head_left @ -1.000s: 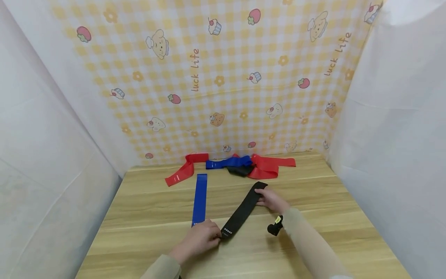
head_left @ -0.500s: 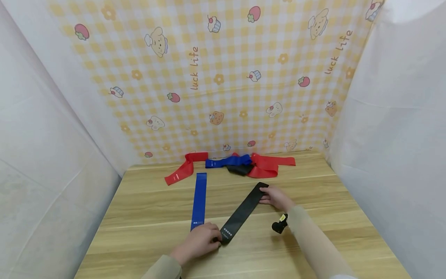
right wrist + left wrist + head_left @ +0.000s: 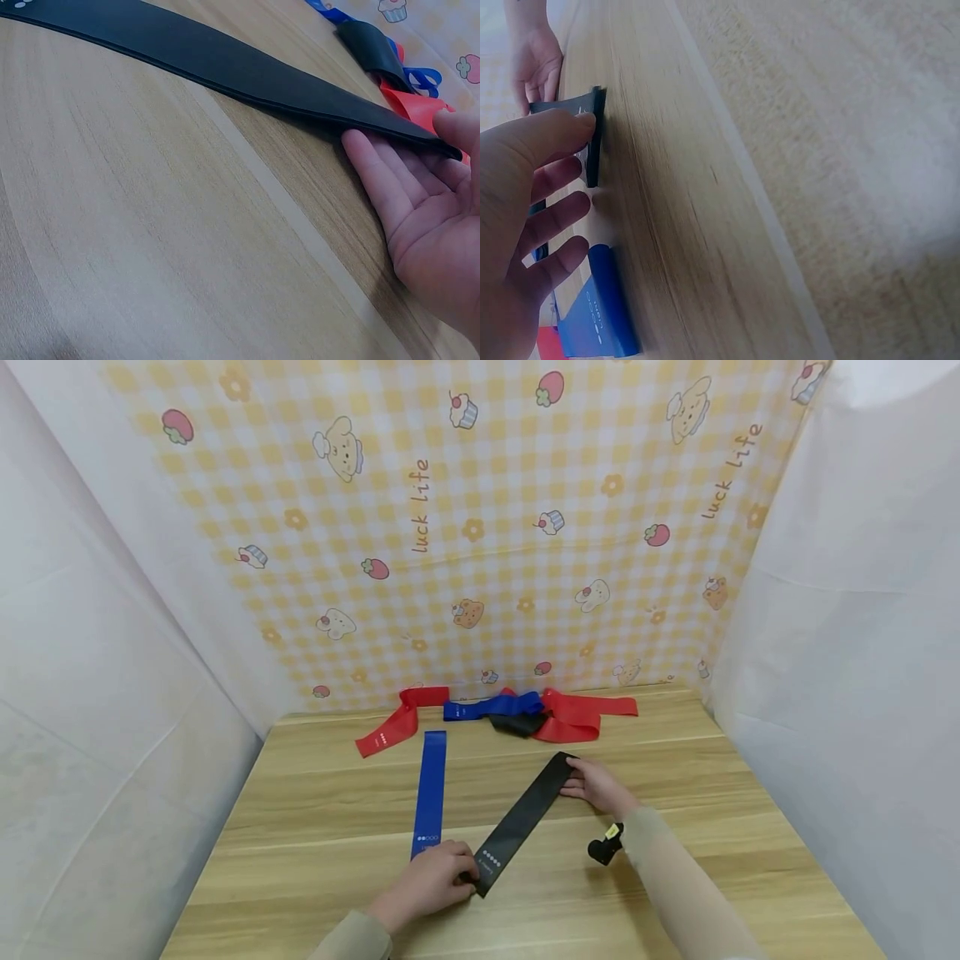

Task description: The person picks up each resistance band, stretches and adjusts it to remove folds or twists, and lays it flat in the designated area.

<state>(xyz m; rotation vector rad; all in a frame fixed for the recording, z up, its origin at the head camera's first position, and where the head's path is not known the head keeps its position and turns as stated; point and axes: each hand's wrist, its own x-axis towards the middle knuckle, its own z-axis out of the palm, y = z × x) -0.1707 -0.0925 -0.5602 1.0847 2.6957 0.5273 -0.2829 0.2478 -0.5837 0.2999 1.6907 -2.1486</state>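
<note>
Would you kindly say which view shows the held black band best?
The head view, where the black band shows nearly whole. The left wrist view has it foreshortened, partly behind the left hand; the right wrist's crops its printed end.

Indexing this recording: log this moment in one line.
left hand: pinches near end of black band | right hand: holds far end | front blue band: left of black band

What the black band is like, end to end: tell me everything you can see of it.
The black band is a long, smooth, rubbery-looking strip, doubled flat. A row of white dots and small print mark its near end. It slants over the table, near end leftward, right of the nearer blue band. The left hand pinches its near end; the right hand holds the far end, thumb on top, fingers beneath.
</note>
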